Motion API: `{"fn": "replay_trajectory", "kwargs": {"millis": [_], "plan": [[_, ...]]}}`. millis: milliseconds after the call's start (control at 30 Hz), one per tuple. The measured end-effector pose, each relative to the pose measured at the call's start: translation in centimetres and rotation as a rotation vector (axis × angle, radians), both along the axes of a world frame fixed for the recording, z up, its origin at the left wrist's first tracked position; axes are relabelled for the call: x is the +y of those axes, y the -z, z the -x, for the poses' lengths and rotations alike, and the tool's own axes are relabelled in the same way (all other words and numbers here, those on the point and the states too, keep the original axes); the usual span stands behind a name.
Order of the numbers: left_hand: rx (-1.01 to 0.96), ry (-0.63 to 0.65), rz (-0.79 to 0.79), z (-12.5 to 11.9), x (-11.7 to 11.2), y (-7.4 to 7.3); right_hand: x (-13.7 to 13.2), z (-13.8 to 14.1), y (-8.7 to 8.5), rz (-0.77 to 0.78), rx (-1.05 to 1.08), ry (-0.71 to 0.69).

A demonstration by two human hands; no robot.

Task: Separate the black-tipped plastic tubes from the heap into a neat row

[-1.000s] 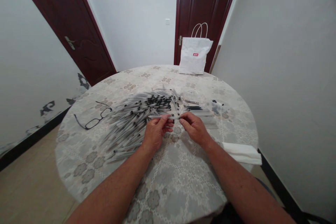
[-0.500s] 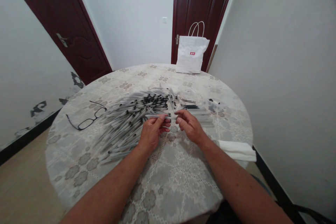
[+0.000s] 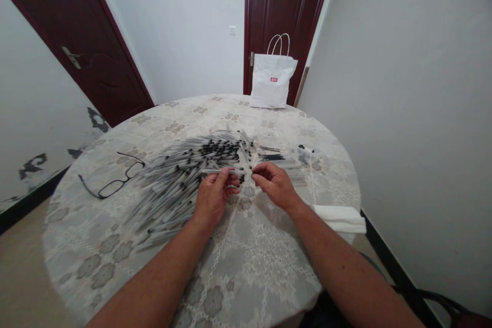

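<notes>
My left hand (image 3: 213, 196) pinches a clear pen barrel (image 3: 215, 170) that lies level above the round table (image 3: 246, 271). Facing it, my right hand (image 3: 273, 184) is closed in a pinch at the barrel's right end; what its fingertips hold is too small to make out. A big heap of clear pen barrels with black tips (image 3: 184, 171) spreads to the left of and behind my hands. A smaller row of thin refills and finished pens (image 3: 282, 161) lies just beyond my right hand.
Black-framed glasses (image 3: 111, 182) lie at the table's left. A white paper bag (image 3: 271, 79) stands at the far edge before a dark door. A folded white cloth (image 3: 340, 217) sits at the right rim. Small black parts (image 3: 305, 149) lie at the far right.
The view has swung a little to the right, so everything sits further left in the picture. My hands keep their pinch on the barrel and have barely shifted.
</notes>
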State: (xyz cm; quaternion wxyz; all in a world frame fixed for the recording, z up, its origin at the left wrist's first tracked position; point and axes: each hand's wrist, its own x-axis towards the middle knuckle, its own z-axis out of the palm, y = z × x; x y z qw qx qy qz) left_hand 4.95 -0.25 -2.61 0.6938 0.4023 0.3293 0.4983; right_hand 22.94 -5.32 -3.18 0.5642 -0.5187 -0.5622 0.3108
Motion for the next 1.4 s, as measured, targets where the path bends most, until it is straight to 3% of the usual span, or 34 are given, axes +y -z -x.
{"fn": "replay_trajectory", "kwargs": {"millis": [167,267,333,433,567,667,833,933,1067,1233,1300,1400], "plan": [[-0.015,-0.04,-0.001,0.0,0.4,0.3,-0.9,-2.2,-2.7,0.074,-0.178,0.007],[-0.005,-0.036,0.011,-0.1,0.5,0.6,-1.3,-5.3,-4.7,0.108,-0.287,0.132],[0.009,-0.005,0.025,-0.1,0.4,0.7,-1.2,-7.8,-5.6,0.1,-0.302,0.292],[0.052,0.05,0.035,-0.2,0.1,0.7,-0.7,-11.1,-5.7,0.02,-0.246,0.601],[0.095,0.084,0.021,-0.3,0.0,0.7,-0.4,-12.6,-4.4,-0.025,-0.157,0.733],[0.111,0.082,-0.004,-0.3,-0.1,0.5,-0.9,-10.8,-4.0,0.004,-0.095,0.598],[0.286,0.093,-0.205,-0.1,-0.9,-0.7,-2.1,-4.4,-4.0,0.186,-0.156,-0.113],[0.359,0.14,-0.334,0.1,-1.3,-1.2,-2.2,-1.5,-3.3,0.19,-0.25,-0.326],[0.408,0.115,-0.328,0.2,-1.4,-1.0,-1.9,-0.7,-2.5,0.198,-0.251,-0.357],[0.308,-0.034,-0.237,0.4,-0.6,-0.8,-2.6,-3.3,-3.6,0.275,-0.392,-0.353],[0.289,-0.111,-0.221,0.5,-0.3,-0.9,-3.0,-4.8,-4.4,0.237,-0.587,-0.259],[0.266,-0.166,-0.212,0.5,-0.1,-0.9,-2.6,-7.0,-5.1,0.162,-0.94,0.049]]}}
